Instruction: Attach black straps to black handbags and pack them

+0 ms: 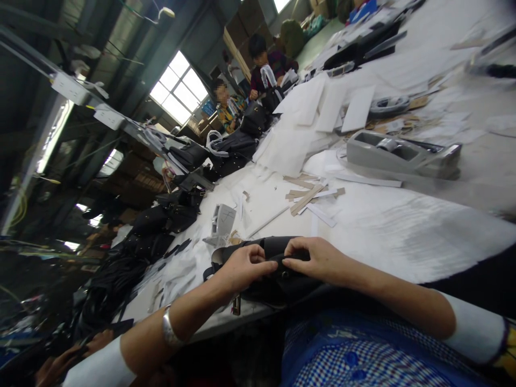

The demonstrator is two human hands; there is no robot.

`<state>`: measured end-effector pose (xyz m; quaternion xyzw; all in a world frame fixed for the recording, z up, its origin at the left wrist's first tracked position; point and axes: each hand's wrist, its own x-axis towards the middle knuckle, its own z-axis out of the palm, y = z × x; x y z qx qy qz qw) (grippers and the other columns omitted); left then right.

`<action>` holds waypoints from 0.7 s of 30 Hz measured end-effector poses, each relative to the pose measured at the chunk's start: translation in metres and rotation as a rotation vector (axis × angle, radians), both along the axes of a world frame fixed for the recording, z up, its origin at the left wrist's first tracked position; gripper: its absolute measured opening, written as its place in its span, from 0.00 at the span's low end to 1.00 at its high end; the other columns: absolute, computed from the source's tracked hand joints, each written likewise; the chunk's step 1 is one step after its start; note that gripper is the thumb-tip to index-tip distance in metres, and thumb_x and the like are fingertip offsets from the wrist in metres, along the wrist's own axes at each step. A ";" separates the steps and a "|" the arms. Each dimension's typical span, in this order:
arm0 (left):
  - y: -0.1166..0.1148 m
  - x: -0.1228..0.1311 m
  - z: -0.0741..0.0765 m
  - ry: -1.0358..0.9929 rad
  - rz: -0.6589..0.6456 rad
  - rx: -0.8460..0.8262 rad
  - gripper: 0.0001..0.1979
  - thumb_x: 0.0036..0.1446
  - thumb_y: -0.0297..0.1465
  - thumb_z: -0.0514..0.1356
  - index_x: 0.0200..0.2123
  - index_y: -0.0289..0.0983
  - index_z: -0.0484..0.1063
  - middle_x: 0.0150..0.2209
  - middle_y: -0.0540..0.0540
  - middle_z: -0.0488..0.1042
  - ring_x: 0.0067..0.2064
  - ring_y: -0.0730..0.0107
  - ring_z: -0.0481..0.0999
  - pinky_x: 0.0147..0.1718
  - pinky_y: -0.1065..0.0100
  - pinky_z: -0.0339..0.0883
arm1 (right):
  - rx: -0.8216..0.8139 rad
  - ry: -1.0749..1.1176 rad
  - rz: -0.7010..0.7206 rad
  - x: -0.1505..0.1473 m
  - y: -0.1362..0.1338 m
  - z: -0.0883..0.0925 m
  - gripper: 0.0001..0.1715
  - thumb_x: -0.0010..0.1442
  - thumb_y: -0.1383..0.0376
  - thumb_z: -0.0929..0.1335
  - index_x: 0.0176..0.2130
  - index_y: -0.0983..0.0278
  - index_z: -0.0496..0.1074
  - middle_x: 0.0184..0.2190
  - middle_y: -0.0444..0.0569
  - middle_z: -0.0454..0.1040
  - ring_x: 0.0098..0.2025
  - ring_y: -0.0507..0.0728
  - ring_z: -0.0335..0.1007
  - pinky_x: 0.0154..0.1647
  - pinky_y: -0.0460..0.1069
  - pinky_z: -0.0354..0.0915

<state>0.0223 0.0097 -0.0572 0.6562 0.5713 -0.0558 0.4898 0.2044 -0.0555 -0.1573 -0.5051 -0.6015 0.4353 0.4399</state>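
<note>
A black leather-like bag [278, 293] lies at the near table edge, in front of my body. My left hand [250, 263] pinches the bag's upper edge with thumb and fingers. Just beside it, my right hand [310, 258] pinches the same edge, the two thumb tips almost touching. A small round metal stud [285, 274] shows on the bag below my fingertips. At its left side hangs a brass-coloured metal fitting [236, 305]. What lies between my fingers is mostly hidden.
Beyond the bag stands a small grey tape dispenser [222, 219]; a larger grey dispenser [403, 156] sits farther right. Cardboard strips [308, 196] and white sheets [346, 107] cover the table. Black bags [237, 142] pile along the left. Another person's hands [76, 352] are at lower left; two people sit farther back.
</note>
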 end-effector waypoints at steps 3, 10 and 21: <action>-0.004 0.006 0.000 0.010 0.041 0.006 0.16 0.48 0.39 0.67 0.34 0.35 0.69 0.30 0.49 0.73 0.30 0.72 0.72 0.29 0.72 0.63 | -0.035 0.030 0.015 -0.002 -0.001 -0.004 0.08 0.57 0.59 0.70 0.31 0.62 0.75 0.30 0.44 0.78 0.34 0.55 0.72 0.36 0.48 0.61; -0.011 0.015 0.001 -0.055 0.098 -0.002 0.13 0.48 0.32 0.64 0.37 0.33 0.71 0.34 0.47 0.75 0.34 0.70 0.73 0.31 0.72 0.63 | -0.049 0.130 -0.013 -0.012 -0.005 -0.012 0.09 0.57 0.59 0.69 0.36 0.62 0.72 0.32 0.44 0.75 0.36 0.56 0.70 0.37 0.48 0.61; -0.011 0.004 -0.012 -0.131 0.052 0.052 0.14 0.49 0.33 0.65 0.38 0.31 0.71 0.34 0.45 0.75 0.35 0.67 0.74 0.34 0.69 0.64 | -0.153 0.214 0.035 -0.013 0.000 -0.017 0.07 0.56 0.61 0.70 0.34 0.62 0.72 0.30 0.43 0.74 0.36 0.56 0.69 0.37 0.49 0.61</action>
